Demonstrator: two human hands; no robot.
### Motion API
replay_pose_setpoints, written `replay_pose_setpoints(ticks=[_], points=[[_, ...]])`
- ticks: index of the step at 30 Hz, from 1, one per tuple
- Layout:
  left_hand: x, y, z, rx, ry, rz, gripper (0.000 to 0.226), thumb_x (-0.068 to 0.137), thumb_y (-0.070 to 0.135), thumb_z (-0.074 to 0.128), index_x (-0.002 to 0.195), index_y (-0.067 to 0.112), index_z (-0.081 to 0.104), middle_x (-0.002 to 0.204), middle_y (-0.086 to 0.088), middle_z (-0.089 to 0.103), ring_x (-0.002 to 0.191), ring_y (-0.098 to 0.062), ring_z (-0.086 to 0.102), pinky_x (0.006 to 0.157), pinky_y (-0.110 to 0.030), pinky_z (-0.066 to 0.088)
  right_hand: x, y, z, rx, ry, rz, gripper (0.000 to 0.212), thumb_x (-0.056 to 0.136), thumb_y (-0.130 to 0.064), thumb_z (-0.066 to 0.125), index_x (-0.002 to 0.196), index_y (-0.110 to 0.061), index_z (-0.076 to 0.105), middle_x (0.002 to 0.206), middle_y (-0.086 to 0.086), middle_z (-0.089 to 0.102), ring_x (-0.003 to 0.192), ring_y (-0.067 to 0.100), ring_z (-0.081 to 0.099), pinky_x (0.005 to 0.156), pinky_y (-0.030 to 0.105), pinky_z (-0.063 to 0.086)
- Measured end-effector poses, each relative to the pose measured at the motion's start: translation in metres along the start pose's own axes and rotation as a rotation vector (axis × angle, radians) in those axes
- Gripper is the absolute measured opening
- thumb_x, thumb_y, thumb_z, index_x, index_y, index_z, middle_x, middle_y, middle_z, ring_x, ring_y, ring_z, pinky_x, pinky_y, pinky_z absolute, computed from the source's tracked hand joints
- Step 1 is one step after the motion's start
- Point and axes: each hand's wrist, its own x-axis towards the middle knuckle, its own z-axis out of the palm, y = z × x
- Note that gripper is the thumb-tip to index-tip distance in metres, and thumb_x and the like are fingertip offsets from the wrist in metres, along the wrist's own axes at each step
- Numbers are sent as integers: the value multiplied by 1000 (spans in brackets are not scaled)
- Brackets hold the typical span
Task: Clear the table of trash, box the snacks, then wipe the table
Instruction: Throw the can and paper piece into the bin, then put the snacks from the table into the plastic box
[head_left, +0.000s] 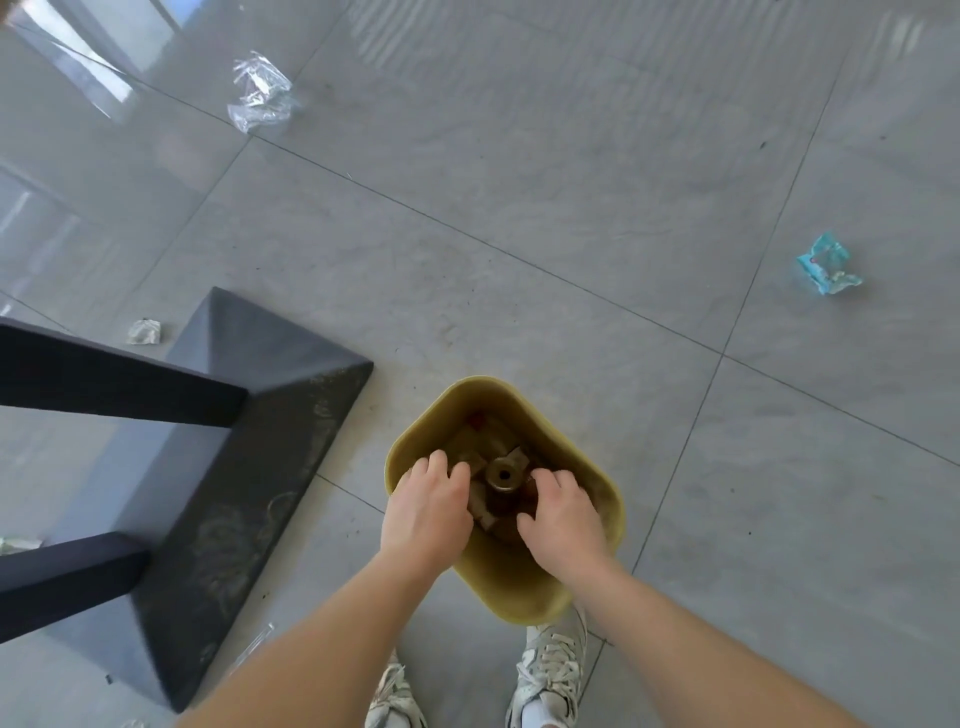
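Observation:
A yellow trash bin (519, 597) stands on the floor just ahead of my shoes. It holds a brown bottle (503, 475) with its round mouth facing up, among crumpled wrappers. My left hand (428, 512) and my right hand (563, 519) both reach into the bin's opening, one on each side of the bottle. The fingers are curled downward and their tips are hidden among the trash, so any grip is unclear. A crumpled clear plastic wrapper (262, 93), a blue snack wrapper (827, 265) and a small crumpled paper (144, 331) lie apart from the bin.
A dark table base (234, 467) with two black legs fills the left side, close to the bin. Grey floor tiles stretch ahead and to the right. My white shoes (550, 670) stand right behind the bin. Another scrap (18, 544) shows at the left edge.

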Motion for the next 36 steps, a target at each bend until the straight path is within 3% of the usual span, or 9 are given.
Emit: replay_pose_setpoints(ticks=[13, 19, 27, 36], points=[[-70, 19, -137, -38, 89, 2, 29, 98, 32, 40, 123, 27, 52, 108, 6, 54, 91, -13, 47, 85, -26, 46, -82, -66, -108, -104, 52, -143, 42, 92, -34, 50, 132, -24, 42, 127, 1, 51, 115, 23, 49, 98, 35, 45], [-120, 38, -221, -27, 133, 38, 27, 96, 33, 39, 119, 26, 50, 110, 4, 55, 93, -14, 48, 87, -27, 45, -148, -97, -177, -134, 58, -178, 45, 92, -35, 49, 134, -24, 39, 129, 2, 47, 117, 25, 47, 92, 38, 46], [-181, 53, -310, -52, 243, 4, 34, 93, 31, 42, 124, 23, 53, 117, 0, 56, 111, -22, 52, 100, -35, 43, -227, -136, -252, -198, 151, -310, 48, 95, -37, 52, 138, -21, 39, 133, 6, 47, 119, 26, 45, 93, 38, 46], [-249, 47, -374, -22, 417, -86, 38, 91, 30, 50, 128, 20, 55, 121, -3, 59, 116, -22, 53, 103, -35, 42, -285, -178, -299, -250, 291, -507, 40, 92, -41, 54, 126, -23, 44, 122, 3, 53, 106, 24, 48, 77, 32, 44]])
